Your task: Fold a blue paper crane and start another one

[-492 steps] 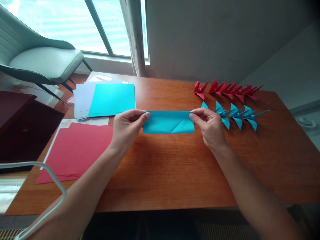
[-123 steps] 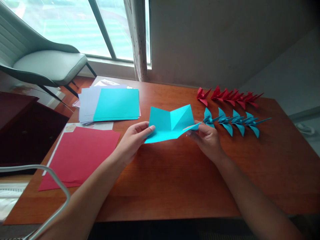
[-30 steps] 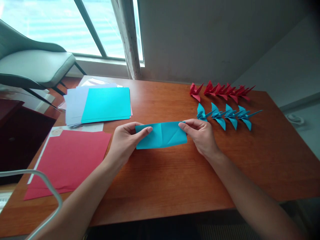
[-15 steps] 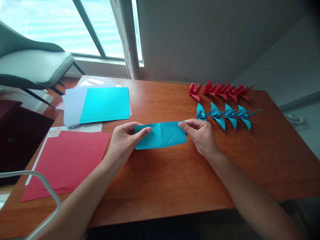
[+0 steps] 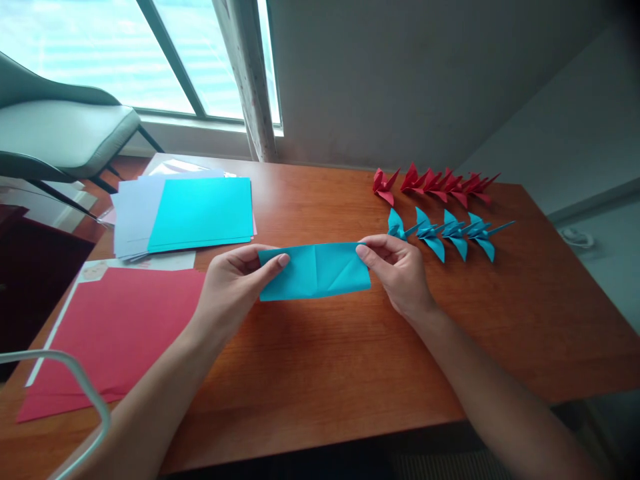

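Observation:
Between my two hands, a folded sheet of blue origami paper point(image 5: 316, 272) is held up over the table as a long strip. A vertical crease runs down its middle and a slanted crease crosses its right half. My left hand point(image 5: 239, 275) pinches the strip's left end, thumb in front and fingers behind. At the upper right corner, my right hand point(image 5: 399, 268) pinches it in the same way. Beyond my right hand stands a row of blue paper cranes point(image 5: 454, 231), with a row of red paper cranes point(image 5: 434, 183) behind them.
Blue paper sheets point(image 5: 203, 213) lie on white sheets point(image 5: 135, 217) at the table's far left. Nearer are red sheets point(image 5: 115, 330). A pale curved tube or cable point(image 5: 83, 373) crosses the lower left. The wooden table point(image 5: 320, 373) extends beneath my hands; a chair point(image 5: 65, 133) stands beyond it.
The blue strip looks pulled a little wider and flatter, with my left hand slightly farther left. Both hands keep their pinch. The whole view has shifted slightly.

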A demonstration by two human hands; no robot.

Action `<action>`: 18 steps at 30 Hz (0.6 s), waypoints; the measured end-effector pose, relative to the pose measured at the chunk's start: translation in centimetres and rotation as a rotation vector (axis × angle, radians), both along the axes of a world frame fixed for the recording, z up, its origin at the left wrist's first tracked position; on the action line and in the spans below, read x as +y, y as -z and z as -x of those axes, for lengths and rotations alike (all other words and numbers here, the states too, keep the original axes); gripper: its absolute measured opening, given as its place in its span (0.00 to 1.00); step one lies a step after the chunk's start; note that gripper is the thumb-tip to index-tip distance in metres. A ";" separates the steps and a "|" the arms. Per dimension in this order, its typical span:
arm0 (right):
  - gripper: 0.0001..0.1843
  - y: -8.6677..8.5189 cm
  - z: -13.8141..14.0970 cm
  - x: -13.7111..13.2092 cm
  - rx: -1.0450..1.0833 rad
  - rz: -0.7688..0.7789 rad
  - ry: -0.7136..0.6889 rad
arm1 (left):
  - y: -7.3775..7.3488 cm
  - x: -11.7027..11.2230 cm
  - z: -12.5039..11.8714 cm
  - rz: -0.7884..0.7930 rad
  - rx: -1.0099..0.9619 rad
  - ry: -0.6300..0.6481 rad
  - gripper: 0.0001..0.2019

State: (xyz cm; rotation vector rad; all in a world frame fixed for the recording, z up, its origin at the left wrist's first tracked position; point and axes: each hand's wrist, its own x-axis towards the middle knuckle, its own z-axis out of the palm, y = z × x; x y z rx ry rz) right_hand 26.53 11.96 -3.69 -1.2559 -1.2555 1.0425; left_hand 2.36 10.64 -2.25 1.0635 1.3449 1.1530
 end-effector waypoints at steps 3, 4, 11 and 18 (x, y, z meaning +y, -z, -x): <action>0.12 -0.4 0.0 -0.2 -0.044 -0.011 0.023 | -0.1 -0.1 0.1 -0.065 0.105 -0.023 0.15; 0.12 -0.6 0.0 -0.3 -0.067 -0.016 0.025 | -0.1 -0.1 0.1 -0.093 0.143 -0.036 0.14; 0.12 -1.2 -0.1 -0.4 -0.077 -0.027 0.016 | -0.1 0.0 0.4 -0.109 0.121 -0.044 0.13; 0.13 -0.5 -0.1 0.1 0.000 0.049 -0.009 | 0.2 0.1 0.4 -0.038 0.077 -0.020 0.15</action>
